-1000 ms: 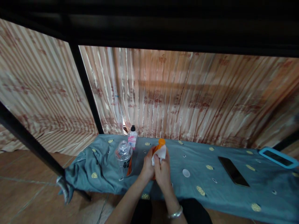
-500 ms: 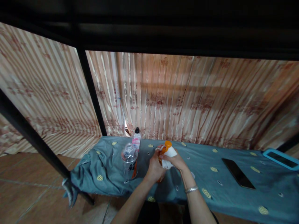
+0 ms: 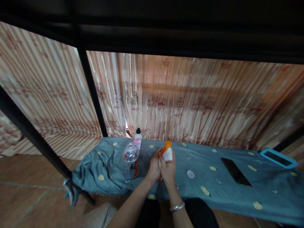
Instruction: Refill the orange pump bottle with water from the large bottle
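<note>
A bottle with an orange cap [image 3: 168, 144] stands between my two hands, its body mostly hidden by them. My left hand [image 3: 154, 167] is wrapped round its left side. On the other side, my right hand [image 3: 169, 169] presses a white tissue [image 3: 167, 154] against the bottle, fingers closed; a silver bangle is on that wrist. Left of my hands stands a clear plastic bottle [image 3: 130, 164] with a black and orange print. Just behind it is a white and pink bottle [image 3: 138, 139] with a black cap.
A blue-green patterned sheet [image 3: 201, 158] covers the bed. On it lie a pale round disc [image 3: 190, 174], a dark phone [image 3: 235, 172] and a light-blue framed object [image 3: 278, 158]. A black post [image 3: 91, 91] rises at left, a dark beam [image 3: 166, 38] crosses above, and curtains [image 3: 171, 95] hang behind.
My right hand has swung left and turned closer round the bottle with the tissue. The pale disc, partly covered by my right wrist before, now shows fully. The view has shifted slightly.
</note>
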The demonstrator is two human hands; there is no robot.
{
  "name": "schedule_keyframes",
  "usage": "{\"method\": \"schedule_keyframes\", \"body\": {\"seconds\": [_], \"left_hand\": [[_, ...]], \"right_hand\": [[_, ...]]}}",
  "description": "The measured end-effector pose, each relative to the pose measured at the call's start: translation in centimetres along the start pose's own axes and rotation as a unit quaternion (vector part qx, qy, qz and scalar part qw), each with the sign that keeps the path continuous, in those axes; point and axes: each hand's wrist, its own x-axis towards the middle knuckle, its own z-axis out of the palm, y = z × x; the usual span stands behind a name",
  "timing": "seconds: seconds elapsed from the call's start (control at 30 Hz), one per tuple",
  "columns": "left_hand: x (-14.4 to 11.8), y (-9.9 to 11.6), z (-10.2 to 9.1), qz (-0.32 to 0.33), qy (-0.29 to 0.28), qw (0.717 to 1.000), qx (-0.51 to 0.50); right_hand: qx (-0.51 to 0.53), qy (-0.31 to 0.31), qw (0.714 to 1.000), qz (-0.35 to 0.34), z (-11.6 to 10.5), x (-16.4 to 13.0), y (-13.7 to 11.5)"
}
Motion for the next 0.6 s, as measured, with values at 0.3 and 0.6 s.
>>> {"method": "schedule_keyframes", "body": {"seconds": [0.3,0.6], "left_hand": [[0.1,0.2,-0.1,0.027,-0.019,0.997,0.064],[0.4,1.3,0.2,-0.016,-0.010,0.994,0.106]], "right_hand": [[0.023,-0.121,0.992,0.035,-1.4,2.5,0.1],[0.135,-0.302,0.940,0.081,-2.3,6.8,1.5]]}}
